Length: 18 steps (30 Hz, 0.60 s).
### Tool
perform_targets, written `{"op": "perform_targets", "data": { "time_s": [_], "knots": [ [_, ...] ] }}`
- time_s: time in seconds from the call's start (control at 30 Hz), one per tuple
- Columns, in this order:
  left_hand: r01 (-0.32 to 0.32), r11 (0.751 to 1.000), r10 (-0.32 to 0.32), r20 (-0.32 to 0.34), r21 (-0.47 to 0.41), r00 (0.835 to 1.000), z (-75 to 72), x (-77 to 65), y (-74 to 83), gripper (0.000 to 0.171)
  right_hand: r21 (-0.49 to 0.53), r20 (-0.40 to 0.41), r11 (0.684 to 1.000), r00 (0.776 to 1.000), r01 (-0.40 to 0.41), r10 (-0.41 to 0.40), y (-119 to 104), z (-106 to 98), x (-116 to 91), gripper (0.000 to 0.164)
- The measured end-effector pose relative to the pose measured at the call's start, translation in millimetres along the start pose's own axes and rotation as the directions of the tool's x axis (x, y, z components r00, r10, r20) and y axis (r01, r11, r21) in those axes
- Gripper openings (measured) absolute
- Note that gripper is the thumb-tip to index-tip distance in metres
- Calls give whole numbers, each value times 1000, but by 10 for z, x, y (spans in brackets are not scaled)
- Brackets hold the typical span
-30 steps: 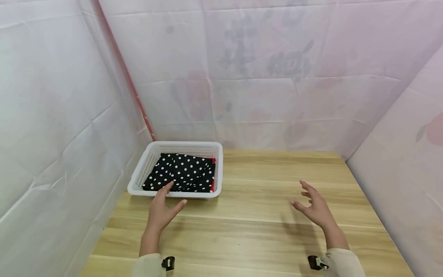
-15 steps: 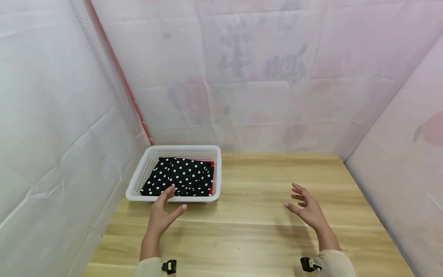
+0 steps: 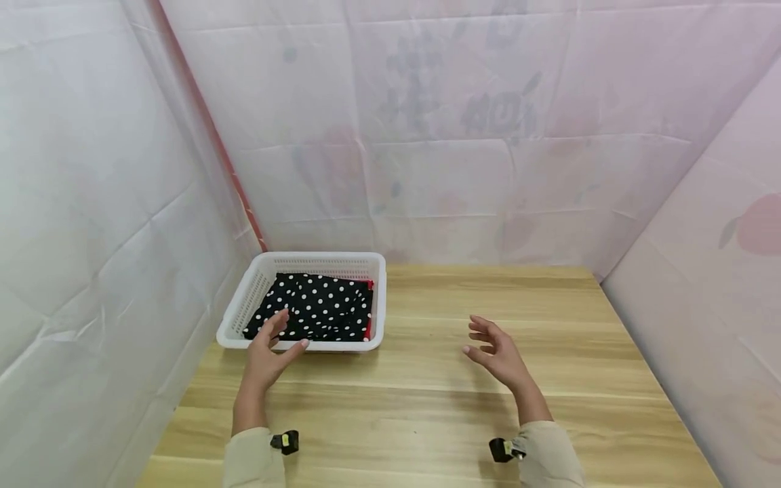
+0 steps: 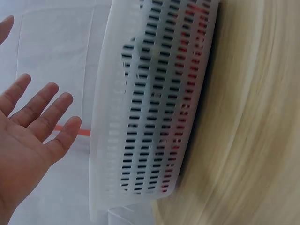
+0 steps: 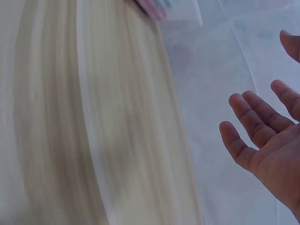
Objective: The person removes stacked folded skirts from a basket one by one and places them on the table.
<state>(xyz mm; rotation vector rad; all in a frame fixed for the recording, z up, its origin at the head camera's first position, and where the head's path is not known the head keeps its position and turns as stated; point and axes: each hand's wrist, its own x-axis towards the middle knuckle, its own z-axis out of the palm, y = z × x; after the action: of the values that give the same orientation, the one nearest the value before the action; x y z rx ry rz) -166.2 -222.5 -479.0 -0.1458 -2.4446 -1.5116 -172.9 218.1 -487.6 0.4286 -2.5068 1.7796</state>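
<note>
I judge this the reach: left grip (image 3: 264, 358) and right grip (image 3: 499, 354) both wide, empty; next calls for bringing the right toward the far-left white perforated plastic basket (image 3: 342, 346).

Cloth (image 3: 320, 305) in basket (image 3: 342, 346) at back left of table (image 3: 403, 420)
</note>
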Motion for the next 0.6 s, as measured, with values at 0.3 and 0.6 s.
{"op": "perform_targets", "data": {
  "time_s": [0.3, 0.6],
  "knots": [
    [9, 1000, -8, -28, 23, 1000, -221, 175, -65, 72, 115, 85, 993, 996, -11, 1, -369, 314, 251, 59],
    [86, 994, -85, -4, 73, 996, -386, 243, -152, 78, 192, 136, 981, 990, -2, -24, -454, 549, 498, 59]
  ]
}}
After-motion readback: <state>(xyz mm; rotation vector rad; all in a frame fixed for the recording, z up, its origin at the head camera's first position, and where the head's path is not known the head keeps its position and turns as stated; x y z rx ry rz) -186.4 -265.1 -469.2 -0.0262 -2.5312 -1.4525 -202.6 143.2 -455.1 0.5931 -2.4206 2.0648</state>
